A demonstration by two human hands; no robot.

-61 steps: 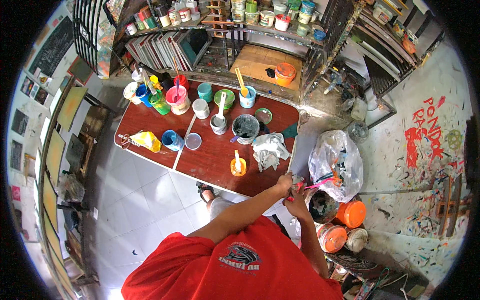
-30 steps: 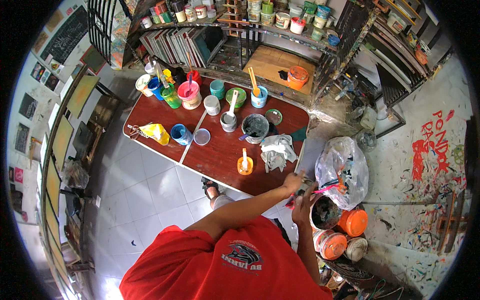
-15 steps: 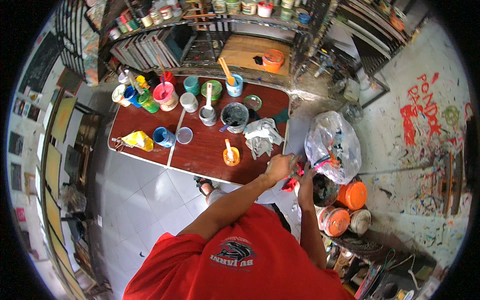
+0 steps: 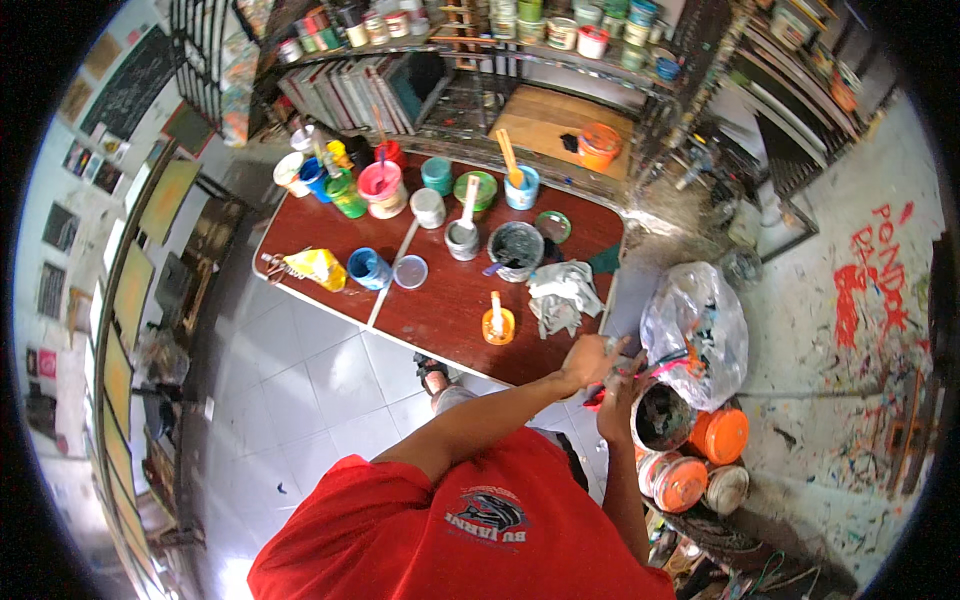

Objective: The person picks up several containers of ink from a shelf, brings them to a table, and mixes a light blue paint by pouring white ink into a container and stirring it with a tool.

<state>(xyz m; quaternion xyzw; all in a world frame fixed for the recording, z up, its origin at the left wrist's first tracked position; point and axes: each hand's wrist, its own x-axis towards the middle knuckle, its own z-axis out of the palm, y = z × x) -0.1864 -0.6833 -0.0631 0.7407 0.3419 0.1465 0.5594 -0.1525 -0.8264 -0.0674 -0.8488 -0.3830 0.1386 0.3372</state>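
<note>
Beyond the table's right front corner, my left hand [image 4: 590,362] and my right hand [image 4: 622,388] meet, fingers closed together. A red cloth [image 4: 594,398] is bunched between them, showing just below the left hand and mostly hidden by the fingers. Close to the right fingertips, a clear plastic bag [image 4: 712,318] bulges with mixed scraps. A slim dark and pink thing [image 4: 668,362] lies across its near side; I cannot tell its kind. On the table near my left hand are a crumpled grey-white rag [image 4: 562,292] and an orange tub [image 4: 498,326] with a pale-handled tool in it.
The red-brown table [image 4: 440,320] carries several paint pots, a grey-black paint bucket [image 4: 516,250] and a yellow pouch [image 4: 318,268]. Right of my arm stand a dark open bucket [image 4: 663,416] and orange-lidded buckets [image 4: 720,436]. Behind the table runs a shelf [image 4: 560,55] of paint cans.
My view has swung, so the whole scene sits further right and lower. Less of the red cloth shows now, and my hands are still together beside the bag.
</note>
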